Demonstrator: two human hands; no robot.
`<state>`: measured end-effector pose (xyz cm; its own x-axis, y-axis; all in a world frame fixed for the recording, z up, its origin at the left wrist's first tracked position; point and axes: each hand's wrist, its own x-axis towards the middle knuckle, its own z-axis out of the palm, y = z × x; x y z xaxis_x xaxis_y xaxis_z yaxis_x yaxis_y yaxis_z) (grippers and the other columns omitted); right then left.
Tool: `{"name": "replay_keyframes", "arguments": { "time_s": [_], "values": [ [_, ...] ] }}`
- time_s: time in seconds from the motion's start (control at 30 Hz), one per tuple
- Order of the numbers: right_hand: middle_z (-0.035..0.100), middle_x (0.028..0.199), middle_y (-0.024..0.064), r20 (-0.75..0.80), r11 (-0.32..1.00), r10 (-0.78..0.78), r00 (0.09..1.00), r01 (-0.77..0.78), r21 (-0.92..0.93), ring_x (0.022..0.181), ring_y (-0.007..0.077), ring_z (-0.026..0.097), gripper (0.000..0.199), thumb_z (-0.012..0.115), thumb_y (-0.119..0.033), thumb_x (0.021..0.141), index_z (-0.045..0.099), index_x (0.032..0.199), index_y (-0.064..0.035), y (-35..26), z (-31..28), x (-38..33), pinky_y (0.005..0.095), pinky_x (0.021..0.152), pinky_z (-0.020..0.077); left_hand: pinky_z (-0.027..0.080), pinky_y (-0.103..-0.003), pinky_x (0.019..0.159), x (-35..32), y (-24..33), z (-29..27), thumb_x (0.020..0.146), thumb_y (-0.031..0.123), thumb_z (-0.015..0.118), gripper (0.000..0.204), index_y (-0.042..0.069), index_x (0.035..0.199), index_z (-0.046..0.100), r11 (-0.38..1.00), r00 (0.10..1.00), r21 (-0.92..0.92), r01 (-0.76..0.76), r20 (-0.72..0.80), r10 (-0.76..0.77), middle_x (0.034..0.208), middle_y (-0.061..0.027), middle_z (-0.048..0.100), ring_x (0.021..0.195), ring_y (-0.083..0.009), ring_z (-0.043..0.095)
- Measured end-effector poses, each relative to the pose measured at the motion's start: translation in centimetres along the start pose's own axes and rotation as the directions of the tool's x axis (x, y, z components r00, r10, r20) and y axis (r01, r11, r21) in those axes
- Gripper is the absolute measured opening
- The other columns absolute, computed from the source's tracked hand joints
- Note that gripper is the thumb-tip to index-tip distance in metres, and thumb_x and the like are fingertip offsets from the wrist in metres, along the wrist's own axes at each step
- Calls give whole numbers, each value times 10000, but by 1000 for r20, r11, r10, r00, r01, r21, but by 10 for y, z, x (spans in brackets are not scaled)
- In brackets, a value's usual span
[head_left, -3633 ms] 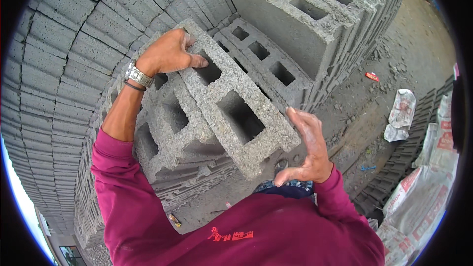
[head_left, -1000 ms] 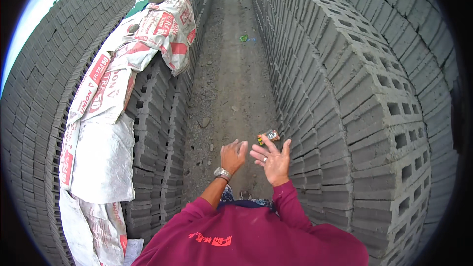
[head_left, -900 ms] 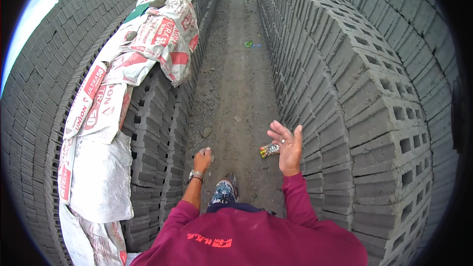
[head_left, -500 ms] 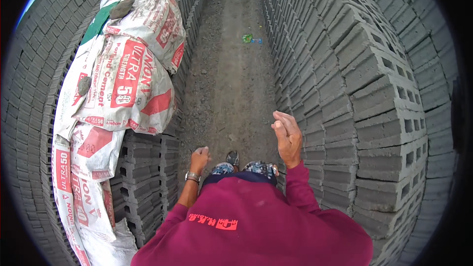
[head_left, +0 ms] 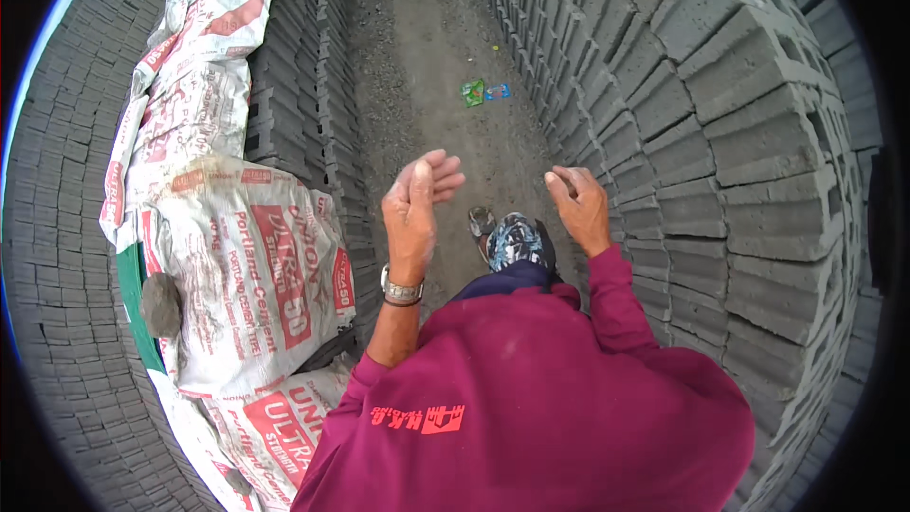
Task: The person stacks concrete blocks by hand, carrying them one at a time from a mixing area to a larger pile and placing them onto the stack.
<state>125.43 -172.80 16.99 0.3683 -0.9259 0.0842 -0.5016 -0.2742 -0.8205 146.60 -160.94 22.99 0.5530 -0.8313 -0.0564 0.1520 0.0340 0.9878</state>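
Note:
My left hand (head_left: 415, 213) is raised over the path, fingers loosely bent and apart, holding nothing; a metal watch (head_left: 402, 290) circles its wrist. My right hand (head_left: 581, 211) hangs in the air near the right-hand stack of grey hollow blocks (head_left: 758, 199), its thumb and curled fingers apart with nothing between them. Neither hand touches the stacks. Nearest to my left hand are the white-and-red cement sacks (head_left: 227, 284), spread over the left-hand blocks. A stone (head_left: 160, 305) lies on one sack, beside a green strip (head_left: 138, 299).
A gravelly dirt path (head_left: 417, 47) runs ahead between the two block walls. Green (head_left: 472, 92) and blue (head_left: 498, 92) litter lies on it. More block stacks (head_left: 71, 256) stand at the far left. My shoe (head_left: 482, 220) shows on the path.
I have moved forward along the path; the sacks and blocks have slid back in view. My left hand has come up and forward, and my right hand has shifted slightly right.

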Motion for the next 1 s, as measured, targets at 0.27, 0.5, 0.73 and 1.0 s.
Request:
{"name": "replay_keyframes", "arguments": {
  "time_s": [0.27,0.5,0.73,1.0],
  "values": [
    [620,950,162,377,982,-187,907,188,36,706,232,591,431,618,-350,830,637,1071,7,-74,143,370,349,677,479,323,-493,1058,304,261,-65,934,560,202,781,-81,1362,328,414,348,-303,-858,250,903,1369,-345,345,1275,-433,391],
    [668,1017,170,434,972,128,892,-26,-232,973,288,634,443,616,-365,835,630,1086,0,118,309,627,360,839,478,327,-491,1055,630,292,-113,934,559,201,780,-80,1364,326,266,120,-423,-866,340,933,1370,-345,344,1274,-429,394],
    [680,831,136,211,140,977,44,-874,-466,633,257,655,414,619,-370,822,636,1020,-6,222,249,609,384,571,525,330,-489,1053,931,381,-153,935,558,201,779,-79,1366,323,219,72,-443,-870,325,943,1370,-345,344,1272,-426,398],
    [664,837,120,259,-108,948,-186,-952,-287,686,232,641,369,642,-305,816,630,1024,0,181,340,798,386,603,533,334,-487,1049,1275,362,-139,936,558,200,778,-78,1369,320,196,9,-471,-860,370,929,1371,-345,343,1270,-422,403]
  ]
}}
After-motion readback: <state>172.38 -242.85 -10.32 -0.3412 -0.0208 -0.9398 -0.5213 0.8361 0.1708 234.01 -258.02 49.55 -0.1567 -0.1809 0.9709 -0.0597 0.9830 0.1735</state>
